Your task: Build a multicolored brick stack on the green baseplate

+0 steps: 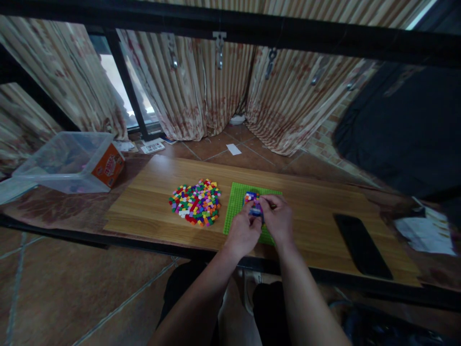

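Note:
A small build of toy bricks (251, 196), mostly blue with white, red and purple, stands on a green studded baseplate (233, 204). My left hand (244, 231) grips the build from its left and near side, the index finger along its edge and the thumb at its front. From the right, my right hand (280, 218) has its fingertips closed against the build's right edge. The fingers cover part of the build, so any single brick between them cannot be made out. Left of the baseplate lies a heap of loose, many-coloured toy bricks (196, 202).
The wooden board (144, 202) bears all of this on a low table. A black flat slab (362, 245) lies at its right. A clear plastic bin (68, 163) with an orange label stands far left. White papers (425, 228) are at the right edge. A dark bar (230, 21) crosses overhead.

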Tool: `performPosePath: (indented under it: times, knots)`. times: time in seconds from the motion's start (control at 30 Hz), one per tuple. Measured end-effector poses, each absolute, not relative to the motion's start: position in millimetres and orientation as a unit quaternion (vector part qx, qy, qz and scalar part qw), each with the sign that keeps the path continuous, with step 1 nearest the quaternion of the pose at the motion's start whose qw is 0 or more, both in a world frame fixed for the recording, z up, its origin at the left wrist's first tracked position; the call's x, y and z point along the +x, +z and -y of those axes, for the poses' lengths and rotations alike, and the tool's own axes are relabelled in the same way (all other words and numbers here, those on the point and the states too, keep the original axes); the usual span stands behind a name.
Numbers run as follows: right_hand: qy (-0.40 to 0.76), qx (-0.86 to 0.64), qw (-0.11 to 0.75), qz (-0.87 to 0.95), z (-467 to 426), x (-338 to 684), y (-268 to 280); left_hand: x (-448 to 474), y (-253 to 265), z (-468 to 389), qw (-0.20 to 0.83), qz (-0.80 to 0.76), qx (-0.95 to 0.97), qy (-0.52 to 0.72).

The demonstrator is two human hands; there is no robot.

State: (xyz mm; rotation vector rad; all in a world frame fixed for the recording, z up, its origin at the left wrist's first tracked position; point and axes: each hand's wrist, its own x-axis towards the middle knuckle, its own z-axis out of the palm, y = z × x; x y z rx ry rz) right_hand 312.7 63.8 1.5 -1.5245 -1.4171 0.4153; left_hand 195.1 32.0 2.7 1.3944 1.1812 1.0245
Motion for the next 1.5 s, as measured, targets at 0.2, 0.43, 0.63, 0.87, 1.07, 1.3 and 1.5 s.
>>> performPosePath:
  times: [0.2, 0.43, 0.63, 0.87, 1.07, 1.3, 1.5]
  knots:
    - [0.184, -0.640, 0.500, 0.553, -68, 311, -5, 195, 2, -32, 0.492, -0.496, 0.581, 0.417]
    - [0.179, -0.640, 0.498, 0.557, -72, 311, -12, 195, 2, -32, 0.509, -0.485, 0.575, 0.419]
    - [0.189, -0.642, 0.508, 0.542, -76, 310, -16, 194, 7, -33, 0.511, -0.486, 0.574, 0.415]
    - [0.212, -0.643, 0.518, 0.522, -78, 309, -17, 195, 2, -34, 0.505, -0.482, 0.583, 0.416]
    - [0.205, -0.639, 0.519, 0.530, -78, 308, -20, 193, 1, -35, 0.490, -0.485, 0.595, 0.412]
    - [0.155, -0.636, 0.513, 0.555, -68, 306, -8, 194, 3, -30, 0.476, -0.494, 0.589, 0.427]
    - [0.133, -0.536, 0.511, 0.659, -43, 281, 15, 179, 15, -33, 0.402, -0.507, 0.446, 0.618]
